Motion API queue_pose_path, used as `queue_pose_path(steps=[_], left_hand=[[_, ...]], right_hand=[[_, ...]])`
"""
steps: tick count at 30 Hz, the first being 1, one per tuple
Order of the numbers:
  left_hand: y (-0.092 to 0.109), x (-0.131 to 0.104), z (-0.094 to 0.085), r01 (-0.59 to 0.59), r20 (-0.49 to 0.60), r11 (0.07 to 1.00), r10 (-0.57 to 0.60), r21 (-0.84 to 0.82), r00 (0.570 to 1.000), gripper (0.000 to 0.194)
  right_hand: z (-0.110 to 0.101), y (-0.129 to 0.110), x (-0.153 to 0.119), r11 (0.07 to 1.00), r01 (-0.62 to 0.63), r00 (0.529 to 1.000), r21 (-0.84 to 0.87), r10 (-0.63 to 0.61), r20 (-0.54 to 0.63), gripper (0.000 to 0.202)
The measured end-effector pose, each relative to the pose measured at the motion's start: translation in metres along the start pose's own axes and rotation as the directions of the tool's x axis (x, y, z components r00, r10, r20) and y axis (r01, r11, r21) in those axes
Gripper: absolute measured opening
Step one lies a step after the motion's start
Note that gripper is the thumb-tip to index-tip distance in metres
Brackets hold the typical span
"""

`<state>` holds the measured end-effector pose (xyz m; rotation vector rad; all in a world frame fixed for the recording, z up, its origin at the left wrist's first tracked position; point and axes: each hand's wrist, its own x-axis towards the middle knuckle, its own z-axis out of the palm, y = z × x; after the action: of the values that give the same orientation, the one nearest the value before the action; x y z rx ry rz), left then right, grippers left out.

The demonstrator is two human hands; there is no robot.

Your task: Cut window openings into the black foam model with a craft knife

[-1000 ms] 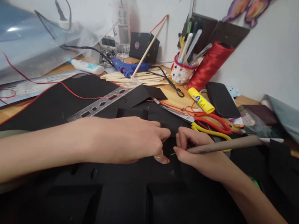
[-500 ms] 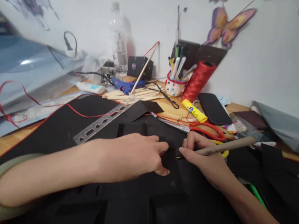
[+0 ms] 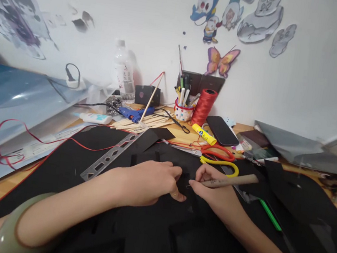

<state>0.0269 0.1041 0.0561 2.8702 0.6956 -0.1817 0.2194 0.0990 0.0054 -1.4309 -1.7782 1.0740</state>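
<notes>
A beige marker pen point(image 3: 233, 181) with dark lettering is gripped in my right hand point(image 3: 212, 189). Its tip points left and down at the black paper, close to my left fingertips. My left hand point(image 3: 157, 182) rests on the black paper point(image 3: 147, 229), thumb apart from the bent fingers, and holds nothing that I can see. A ring is on that hand and a green bangle point(image 3: 22, 223) on the forearm. Creases and raised flaps show in the paper below my hands. Scissors point(image 3: 223, 163) with a red and a yellow handle lie just beyond my right hand.
A clear stencil ruler point(image 3: 109, 158) lies left. Behind are wooden sticks point(image 3: 156, 120), a blue glue gun point(image 3: 135, 113), a pen cup point(image 3: 183, 112), red thread spool point(image 3: 204, 108), glue stick point(image 3: 203, 134) and phone point(image 3: 223, 130). A green strip point(image 3: 270, 215) lies right.
My view has tilted up, showing more of the wall. My right hand still grips the marker pen, its tip still near my left hand. My left hand stays on the black paper.
</notes>
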Motion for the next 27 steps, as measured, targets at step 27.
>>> queue_pose_path(steps=[27], left_hand=[[-0.0029, 0.0024, 0.0008, 0.014, 0.021, 1.0, -0.014, -0.017, 1.0, 0.054]], right_hand=[[0.0035, 0.002, -0.002, 0.986, 0.1, 0.995, -0.13, -0.098, 0.025, 0.024]])
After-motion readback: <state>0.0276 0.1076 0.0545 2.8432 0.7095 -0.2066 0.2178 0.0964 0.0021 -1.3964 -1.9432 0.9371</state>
